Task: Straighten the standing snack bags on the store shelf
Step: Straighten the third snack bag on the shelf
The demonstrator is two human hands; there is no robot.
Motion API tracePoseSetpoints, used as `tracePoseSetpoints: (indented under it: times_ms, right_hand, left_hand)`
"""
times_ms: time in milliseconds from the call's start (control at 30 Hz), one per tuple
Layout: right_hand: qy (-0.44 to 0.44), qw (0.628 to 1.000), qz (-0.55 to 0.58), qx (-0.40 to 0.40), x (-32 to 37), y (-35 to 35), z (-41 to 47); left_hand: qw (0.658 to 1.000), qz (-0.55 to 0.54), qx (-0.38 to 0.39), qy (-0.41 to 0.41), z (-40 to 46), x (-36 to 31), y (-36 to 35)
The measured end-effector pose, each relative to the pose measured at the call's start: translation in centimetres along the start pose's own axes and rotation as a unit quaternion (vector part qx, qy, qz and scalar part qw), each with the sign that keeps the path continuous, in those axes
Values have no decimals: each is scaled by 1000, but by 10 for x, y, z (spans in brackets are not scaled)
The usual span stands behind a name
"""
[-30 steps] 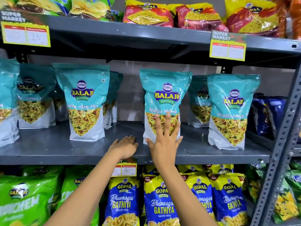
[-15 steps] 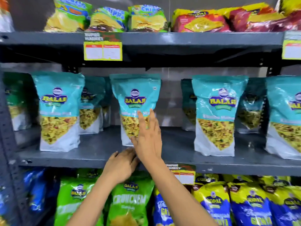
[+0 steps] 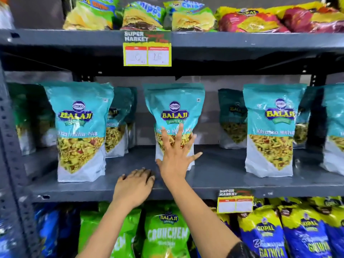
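Note:
Teal Balaji snack bags stand upright in a row on the grey middle shelf (image 3: pixel 214 181). The centre bag (image 3: pixel 175 107) has my right hand (image 3: pixel 176 159) pressed flat against its lower front, fingers spread. My left hand (image 3: pixel 135 185) rests palm down on the shelf's front edge, just left of and below that bag, holding nothing. Another front bag (image 3: pixel 80 127) stands to the left and one (image 3: pixel 271 127) to the right. More teal bags stand behind them in the shade.
A yellow price tag (image 3: pixel 147 49) hangs from the top shelf, which carries yellow, green and red bags. A second tag (image 3: pixel 235 201) hangs under the middle shelf. Green bags (image 3: pixel 165 231) and blue-yellow Gopal bags (image 3: pixel 305 233) fill the bottom shelf. A grey upright (image 3: pixel 11 146) stands at left.
The view swung left along the shelf. My right hand left one teal bag and now lies on the neighbouring bag to its left; my left hand slid left along the shelf edge.

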State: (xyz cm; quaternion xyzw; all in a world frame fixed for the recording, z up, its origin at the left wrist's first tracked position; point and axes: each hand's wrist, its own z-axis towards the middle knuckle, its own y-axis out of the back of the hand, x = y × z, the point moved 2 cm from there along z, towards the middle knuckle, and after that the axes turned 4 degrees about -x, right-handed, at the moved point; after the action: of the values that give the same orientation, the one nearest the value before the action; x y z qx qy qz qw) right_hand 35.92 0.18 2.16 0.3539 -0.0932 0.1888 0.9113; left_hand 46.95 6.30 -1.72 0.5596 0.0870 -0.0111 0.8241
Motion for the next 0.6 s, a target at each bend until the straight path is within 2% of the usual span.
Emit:
tracePoseSetpoints:
  times_ms: [333, 600]
  right_hand:
    - [-21, 997, -33, -62, -3, -9, 1]
    - [15, 999, -21, -48, -9, 10, -13]
  left_hand:
    - [1000, 6, -3, -1, 2, 3, -2]
    - [1000, -9, 28, 10, -1, 1, 0]
